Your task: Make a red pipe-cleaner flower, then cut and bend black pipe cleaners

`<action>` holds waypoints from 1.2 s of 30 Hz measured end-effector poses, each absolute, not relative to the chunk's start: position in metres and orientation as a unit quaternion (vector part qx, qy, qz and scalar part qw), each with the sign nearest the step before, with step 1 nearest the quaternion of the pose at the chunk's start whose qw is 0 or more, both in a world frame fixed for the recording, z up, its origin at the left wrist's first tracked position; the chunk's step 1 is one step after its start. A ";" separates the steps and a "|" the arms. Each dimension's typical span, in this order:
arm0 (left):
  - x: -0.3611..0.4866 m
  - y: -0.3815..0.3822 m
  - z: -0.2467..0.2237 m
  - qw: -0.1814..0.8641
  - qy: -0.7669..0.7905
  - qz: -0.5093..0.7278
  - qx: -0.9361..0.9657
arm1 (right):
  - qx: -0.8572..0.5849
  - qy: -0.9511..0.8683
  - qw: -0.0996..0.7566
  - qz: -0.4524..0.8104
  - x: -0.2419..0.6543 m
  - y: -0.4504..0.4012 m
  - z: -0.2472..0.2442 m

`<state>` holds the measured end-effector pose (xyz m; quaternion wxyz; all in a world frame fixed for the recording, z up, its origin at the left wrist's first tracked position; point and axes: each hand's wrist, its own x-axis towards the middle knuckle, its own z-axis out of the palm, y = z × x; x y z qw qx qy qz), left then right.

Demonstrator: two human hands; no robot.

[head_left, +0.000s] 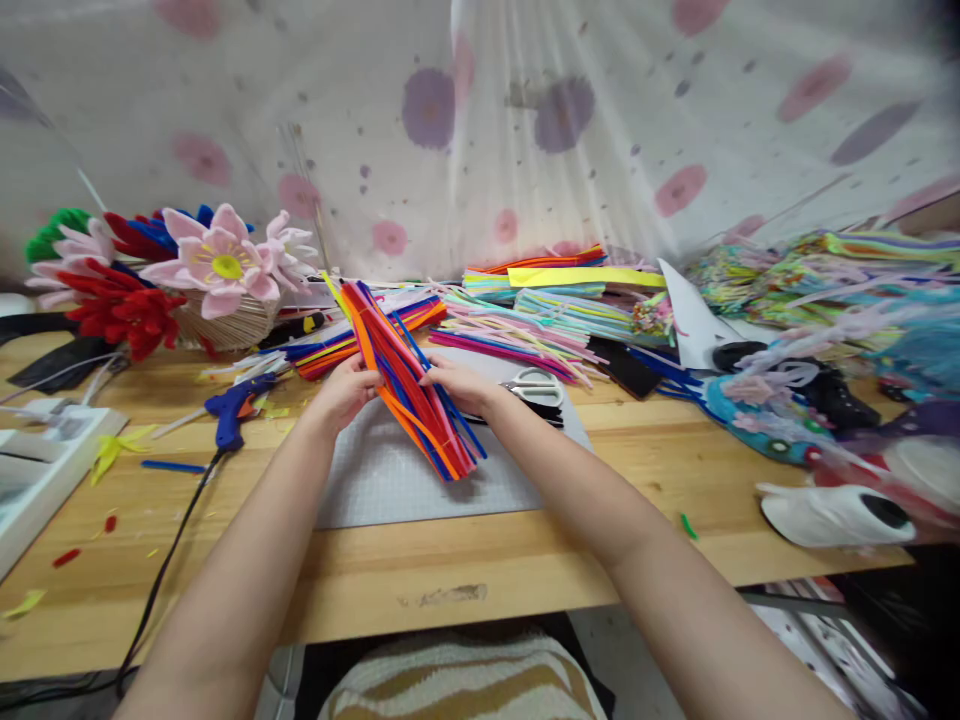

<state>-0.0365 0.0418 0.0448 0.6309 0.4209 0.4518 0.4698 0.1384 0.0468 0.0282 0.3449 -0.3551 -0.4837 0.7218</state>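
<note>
A thick bundle of pipe cleaners [409, 380] in red, orange, blue and pink is held at a slant above the grey cutting mat [360, 490]. My left hand [349, 393] grips its left side, thumb on top. On the right side, my right hand [456, 385] has its fingers closed on the same bundle; some fingertips are hidden behind it. White-handled scissors [536, 388] lie on the mat just beyond my right wrist. More orange and blue pipe cleaners [322, 357] rest on the table behind my left hand.
A blue glue gun [234, 408] with a black cord lies to the left, near a white tray [75, 470]. Fuzzy flowers [225, 262] stand at the back left. Piles of pastel pipe cleaners [562, 315] line the back. A white spool [832, 515] sits at the right edge.
</note>
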 end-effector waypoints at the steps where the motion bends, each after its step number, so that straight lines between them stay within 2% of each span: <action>1: -0.035 0.042 0.044 0.619 0.456 0.477 0.426 | -0.343 -0.506 0.352 0.708 0.136 0.045 0.030; 5: -0.031 0.042 0.040 0.596 0.470 0.481 0.439 | -0.371 -0.562 0.357 0.647 0.128 0.040 0.034; 10: -0.032 0.042 0.041 0.639 0.456 0.455 0.421 | -0.439 -0.497 0.361 0.655 0.125 0.046 0.028; 15: -0.026 0.040 0.041 0.606 0.495 0.430 0.450 | -0.358 -0.473 0.362 0.719 0.124 0.044 0.028; 18: -0.025 0.040 0.040 0.573 0.520 0.433 0.462 | -0.314 -0.527 0.369 0.698 0.126 0.043 0.031; 25: -0.035 0.040 0.048 0.612 0.487 0.420 0.461 | -0.387 -0.454 0.372 0.711 0.136 0.053 0.029; 36: -0.034 0.036 0.054 0.644 0.475 0.412 0.436 | -0.367 -0.420 0.373 0.742 0.140 0.051 0.027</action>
